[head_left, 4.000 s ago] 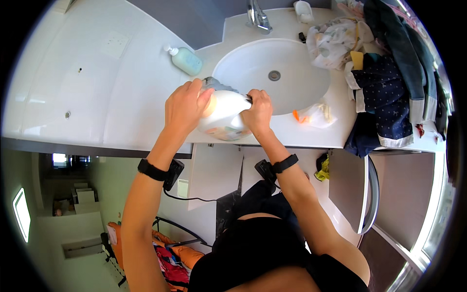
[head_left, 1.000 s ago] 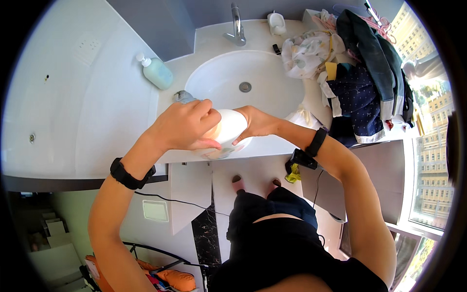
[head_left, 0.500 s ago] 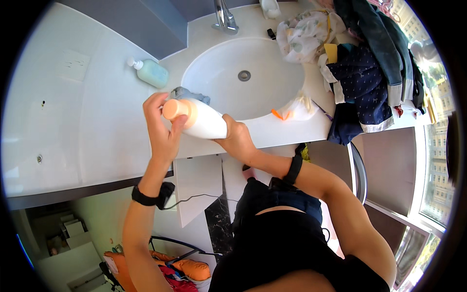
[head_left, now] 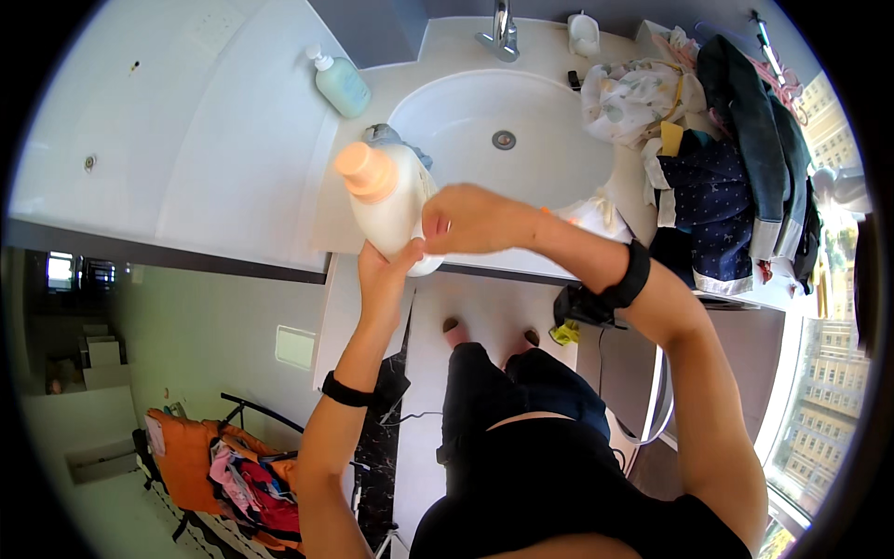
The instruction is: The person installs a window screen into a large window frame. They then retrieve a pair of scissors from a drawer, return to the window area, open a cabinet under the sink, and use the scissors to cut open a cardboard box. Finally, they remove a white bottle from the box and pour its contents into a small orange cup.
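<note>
A white bottle with a peach cap tilts over the counter's front edge, left of the sink. My left hand grips it low on its side, with the cap pointing up and to the left. Against or just in front of the bottle's right side is my right hand, fingers curled closed. Whatever those fingers hold, if anything, is hidden. Behind the bottle, a grey cloth lies partly hidden at the sink's left rim.
The white oval sink has a chrome faucet behind it. A pale green pump bottle stands at the back left. Piled clothes and a clear patterned bag cover the right. An orange fabric item sits low at left.
My right hand has left the bottle's base and curled beside it. The left hand has shifted from the cap to the bottle's lower body. The bottle stands more upright.
</note>
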The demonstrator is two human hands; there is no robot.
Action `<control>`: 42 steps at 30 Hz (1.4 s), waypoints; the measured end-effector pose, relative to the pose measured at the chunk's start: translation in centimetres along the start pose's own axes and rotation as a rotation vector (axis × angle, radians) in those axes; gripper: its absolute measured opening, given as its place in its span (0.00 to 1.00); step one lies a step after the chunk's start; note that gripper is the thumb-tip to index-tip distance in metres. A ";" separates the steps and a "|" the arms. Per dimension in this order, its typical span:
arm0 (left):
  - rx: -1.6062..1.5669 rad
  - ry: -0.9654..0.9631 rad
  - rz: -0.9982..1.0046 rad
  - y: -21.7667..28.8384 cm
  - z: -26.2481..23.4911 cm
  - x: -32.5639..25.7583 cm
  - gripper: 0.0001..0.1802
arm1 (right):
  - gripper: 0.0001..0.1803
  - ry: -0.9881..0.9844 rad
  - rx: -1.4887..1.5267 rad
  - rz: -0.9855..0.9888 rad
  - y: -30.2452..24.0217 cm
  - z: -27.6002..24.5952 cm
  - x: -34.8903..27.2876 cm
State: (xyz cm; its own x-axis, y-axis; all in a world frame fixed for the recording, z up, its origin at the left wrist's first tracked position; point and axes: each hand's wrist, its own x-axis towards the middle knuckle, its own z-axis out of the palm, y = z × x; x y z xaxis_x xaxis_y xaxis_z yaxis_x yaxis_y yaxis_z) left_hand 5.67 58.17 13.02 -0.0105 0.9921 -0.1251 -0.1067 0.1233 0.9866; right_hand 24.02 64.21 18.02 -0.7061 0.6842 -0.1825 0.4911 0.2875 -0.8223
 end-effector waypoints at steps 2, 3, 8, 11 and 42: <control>0.041 -0.019 0.035 -0.5 0.0 0.3 0.16 | 0.23 0.276 -0.091 -0.030 -2.5 -2.7 -0.6; 0.014 -0.055 0.011 -0.7 -0.2 0.4 0.14 | 0.24 0.310 -0.175 -0.026 -4.1 -3.7 -0.4; -0.032 -0.287 -0.002 -1.4 -1.6 1.4 0.08 | 0.27 -0.018 -0.602 0.265 -12.6 -6.4 3.9; -0.100 -0.310 0.018 -2.3 -1.4 2.0 0.10 | 0.24 -0.200 -0.672 0.565 -15.4 -5.6 7.7; -0.002 -0.283 0.270 -5.0 1.3 1.9 0.22 | 0.12 -0.457 -1.662 0.877 -14.2 0.1 12.6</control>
State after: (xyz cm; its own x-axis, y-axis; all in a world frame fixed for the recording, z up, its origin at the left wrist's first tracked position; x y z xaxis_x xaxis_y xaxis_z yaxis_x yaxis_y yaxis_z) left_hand 7.43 59.45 7.96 0.2365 0.9562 0.1726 -0.1392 -0.1424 0.9800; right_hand 8.10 68.65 27.32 0.0440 0.8485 -0.5274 0.4513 0.4541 0.7682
